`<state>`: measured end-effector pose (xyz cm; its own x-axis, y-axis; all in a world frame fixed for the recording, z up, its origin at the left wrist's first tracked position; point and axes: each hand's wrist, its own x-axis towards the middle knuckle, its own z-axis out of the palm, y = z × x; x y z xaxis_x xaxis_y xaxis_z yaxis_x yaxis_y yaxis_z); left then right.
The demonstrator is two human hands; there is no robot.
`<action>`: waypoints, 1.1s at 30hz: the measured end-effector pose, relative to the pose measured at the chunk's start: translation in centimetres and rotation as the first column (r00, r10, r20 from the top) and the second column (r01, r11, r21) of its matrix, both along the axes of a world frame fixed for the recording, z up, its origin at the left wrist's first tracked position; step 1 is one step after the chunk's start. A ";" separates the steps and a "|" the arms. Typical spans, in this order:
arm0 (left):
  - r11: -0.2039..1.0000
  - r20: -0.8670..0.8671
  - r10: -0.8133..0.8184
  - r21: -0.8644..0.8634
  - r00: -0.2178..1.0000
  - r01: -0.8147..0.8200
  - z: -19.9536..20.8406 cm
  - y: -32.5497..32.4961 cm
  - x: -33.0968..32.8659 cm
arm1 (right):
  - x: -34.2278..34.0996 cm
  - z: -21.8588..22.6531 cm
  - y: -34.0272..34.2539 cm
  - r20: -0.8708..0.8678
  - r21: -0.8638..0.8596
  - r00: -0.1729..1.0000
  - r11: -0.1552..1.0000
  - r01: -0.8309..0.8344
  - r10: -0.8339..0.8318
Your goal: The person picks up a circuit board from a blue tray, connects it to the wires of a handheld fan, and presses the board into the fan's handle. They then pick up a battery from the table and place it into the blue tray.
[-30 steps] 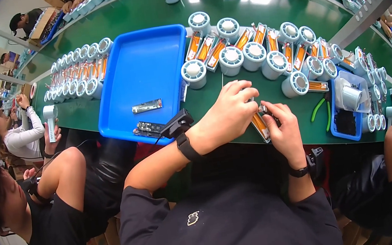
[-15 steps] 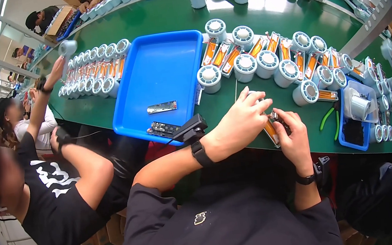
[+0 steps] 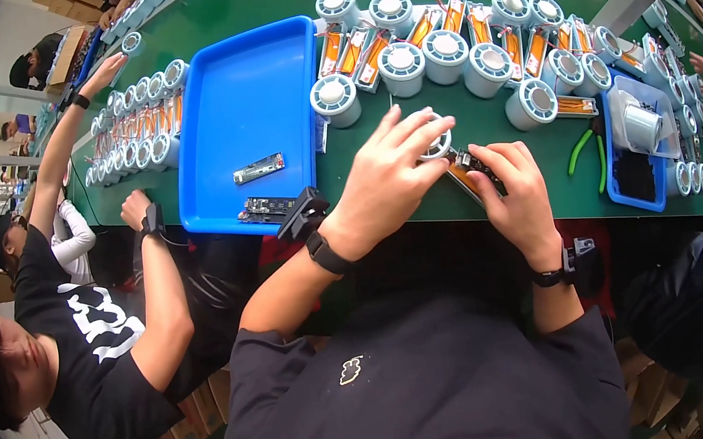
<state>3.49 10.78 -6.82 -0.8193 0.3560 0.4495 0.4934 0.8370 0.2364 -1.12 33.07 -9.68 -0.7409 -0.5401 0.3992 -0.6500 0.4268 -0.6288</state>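
A light blue device (image 3: 438,135) with a round ringed head and an open handle lies at the table's front edge. My left hand (image 3: 389,181) wraps its fingers and thumb around the round head and hides much of it. The handle (image 3: 464,186), with an orange strip inside, points toward me. My right hand (image 3: 518,190) pinches a small dark circuit board (image 3: 472,163) over the handle; its fingers partly cover the board. Left of my hands, a blue tray (image 3: 240,83) holds a narrow board in a clear-edged strip (image 3: 259,169) and dark circuit boards (image 3: 270,207).
Several similar devices (image 3: 401,68) stand in rows beyond my hands, with more (image 3: 151,148) left of the tray. Green-handled pliers (image 3: 584,149) lie to the right, beside a small blue bin (image 3: 636,182) with a clear container (image 3: 636,124). Co-workers sit on both sides, arms raised.
The view has shifted, so the table sits higher and further left. My left hand has drawn back slightly, uncovering the device's round head. My right hand still pinches the board.
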 end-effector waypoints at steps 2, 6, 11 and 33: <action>0.997 -0.011 0.022 0.072 1.000 -0.021 -0.4 -0.1 0.3 | 0.2 -0.2 -0.1 0.015 -0.008 1.000 1.000 0.005 -0.004; 0.973 0.008 0.019 0.229 1.000 -0.021 -1.6 -0.1 0.2 | 0.4 -0.4 -1.4 -0.054 -0.022 0.998 0.999 0.037 -0.038; 0.987 -0.090 0.050 0.157 0.995 -0.035 -1.9 0.2 0.5 | 2.1 0.7 -3.0 -0.111 0.069 0.985 0.988 0.140 -0.132; 0.964 -0.023 -0.169 -0.213 0.985 0.160 1.5 -0.8 -1.0 | -0.7 -2.2 1.9 0.494 -0.230 0.834 0.962 -0.147 0.246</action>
